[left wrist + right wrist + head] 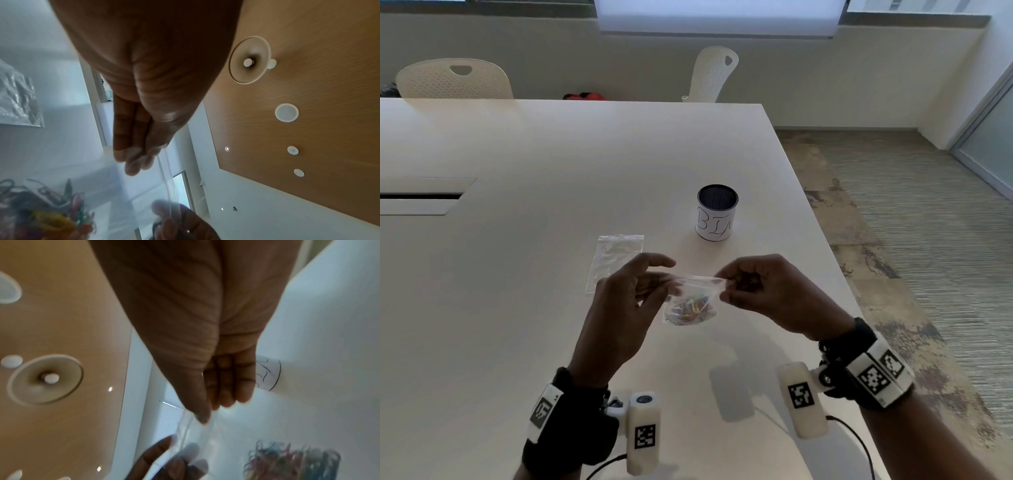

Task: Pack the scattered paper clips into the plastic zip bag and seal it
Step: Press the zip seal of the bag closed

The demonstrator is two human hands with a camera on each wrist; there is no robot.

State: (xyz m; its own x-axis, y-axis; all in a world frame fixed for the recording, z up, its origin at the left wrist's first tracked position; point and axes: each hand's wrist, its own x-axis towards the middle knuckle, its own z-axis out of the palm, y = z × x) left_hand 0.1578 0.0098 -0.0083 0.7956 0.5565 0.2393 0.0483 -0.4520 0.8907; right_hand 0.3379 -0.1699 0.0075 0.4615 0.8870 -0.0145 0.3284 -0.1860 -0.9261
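A small clear zip bag (690, 298) hangs just above the white table (551, 154), with several coloured paper clips (691, 310) bunched in its bottom. My left hand (671, 284) pinches the left end of the bag's top strip, index finger stretched out above it. My right hand (724, 286) pinches the right end of the same strip. In the left wrist view my left hand (141, 155) has its fingertips against the plastic, with the clips (51, 219) blurred below. In the right wrist view my right hand (205, 413) has its thumb tip on the strip, beside the clips (292, 462).
A second, empty zip bag (616, 260) lies flat just beyond my left hand. A white cup marked BIN (717, 212) stands behind the hands. The table's right edge runs close to my right wrist. Two white chairs (453, 80) (714, 73) stand at the far side.
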